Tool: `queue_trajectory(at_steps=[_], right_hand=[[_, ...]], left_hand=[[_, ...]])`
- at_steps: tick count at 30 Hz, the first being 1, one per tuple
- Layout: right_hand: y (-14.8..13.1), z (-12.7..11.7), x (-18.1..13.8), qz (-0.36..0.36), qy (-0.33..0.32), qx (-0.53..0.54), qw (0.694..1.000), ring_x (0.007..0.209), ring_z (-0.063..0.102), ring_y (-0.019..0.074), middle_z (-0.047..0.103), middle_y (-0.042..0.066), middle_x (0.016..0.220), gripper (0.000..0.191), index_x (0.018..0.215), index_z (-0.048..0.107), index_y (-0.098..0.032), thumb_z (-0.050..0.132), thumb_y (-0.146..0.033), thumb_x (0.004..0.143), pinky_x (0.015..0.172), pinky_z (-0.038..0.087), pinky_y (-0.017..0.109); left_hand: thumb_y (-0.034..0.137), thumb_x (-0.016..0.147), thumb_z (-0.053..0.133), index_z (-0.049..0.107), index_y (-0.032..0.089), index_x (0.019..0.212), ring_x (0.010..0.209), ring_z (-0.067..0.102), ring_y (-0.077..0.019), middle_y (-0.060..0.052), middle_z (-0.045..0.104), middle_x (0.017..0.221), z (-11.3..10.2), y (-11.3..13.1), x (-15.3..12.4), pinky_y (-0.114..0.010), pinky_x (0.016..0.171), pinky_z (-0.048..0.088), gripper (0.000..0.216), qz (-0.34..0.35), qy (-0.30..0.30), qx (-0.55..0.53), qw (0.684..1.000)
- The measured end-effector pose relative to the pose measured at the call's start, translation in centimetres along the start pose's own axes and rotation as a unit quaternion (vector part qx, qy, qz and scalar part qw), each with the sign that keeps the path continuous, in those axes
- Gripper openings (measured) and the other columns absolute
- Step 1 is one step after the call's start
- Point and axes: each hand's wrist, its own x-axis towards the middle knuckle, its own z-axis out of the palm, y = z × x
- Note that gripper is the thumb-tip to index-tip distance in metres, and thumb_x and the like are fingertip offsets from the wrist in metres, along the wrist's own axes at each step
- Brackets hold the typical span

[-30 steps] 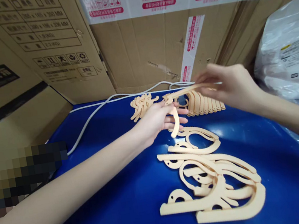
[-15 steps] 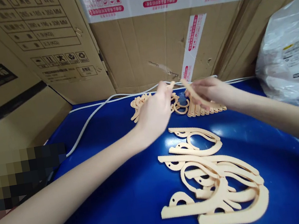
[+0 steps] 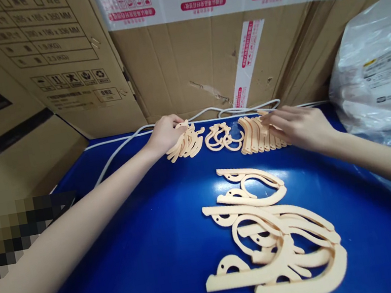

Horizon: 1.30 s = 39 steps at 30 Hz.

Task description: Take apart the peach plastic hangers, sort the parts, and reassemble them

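Cream plastic folding-hanger parts lie in three groups along the far side of the blue table. My left hand (image 3: 168, 135) is over the left pile of small curved hanger pieces (image 3: 191, 144), its fingers closed on one piece at the pile's top. My right hand (image 3: 299, 125) is at the right end of a neat row of curved hanger arms (image 3: 253, 135), fingers pinched round a hanger arm (image 3: 264, 124) and partly hiding the row. Between the hands lie several loose hanger hooks (image 3: 222, 138). Nearer me are folded hangers, one apart (image 3: 261, 183) and others overlapping (image 3: 291, 250).
Cardboard boxes (image 3: 181, 63) wall off the back and left. A white cable (image 3: 123, 141) runs along the table's far edge. To the right sits a clear plastic bag (image 3: 374, 71) of white packages. The blue table surface (image 3: 144, 265) spreads beneath everything.
My hands have moved apart from near the middle: the left went left to the small pieces, the right shifted right and down to the row of arms. The hooks now show fully.
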Motion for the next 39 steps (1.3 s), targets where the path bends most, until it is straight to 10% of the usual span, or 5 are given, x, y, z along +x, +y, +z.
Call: queue_trajectory(at_steps=[5,12,39], right_hand=[[0.0,0.1,-0.9,-0.155,0.023,-0.085,0.984,0.093,0.064,0.0195,0.073,0.008,0.106,0.022,0.09,0.064,-0.017,0.043,-0.014,0.098,0.063,0.041,0.027],[-1.0,-0.2,-0.9,-0.065,-0.031,0.001,0.997,0.097,0.067,0.0212,0.071,0.009,0.113,0.024,0.105,0.065,-0.017,0.042,-0.02,0.099,0.065,0.046,0.028],[-3.2,-1.5,-0.8,-0.002,-0.011,0.035,0.999,0.092,0.067,0.0225,0.071,0.011,0.102,0.023,0.101,0.066,-0.017,0.044,-0.023,0.098,0.063,0.046,0.03]], left_hand=[[0.032,0.089,0.06,0.06,0.011,0.123,0.126,0.047,-0.0307,-0.016,0.057,0.128,0.3,3.2,-1.9,-0.044,0.107,0.037,0.039,0.085,0.007,0.029,0.996],[0.045,0.085,0.069,0.052,0.015,0.137,0.139,0.036,-0.0287,-0.014,0.05,0.145,2.9,8.4,-3.6,-0.042,0.115,0.028,0.062,0.317,-0.162,0.049,0.933],[0.039,0.082,0.072,0.055,0.019,0.132,0.139,0.038,-0.0295,-0.012,0.053,0.142,4.3,8.5,-2.2,-0.043,0.113,0.029,0.057,0.317,-0.189,0.033,0.929]])
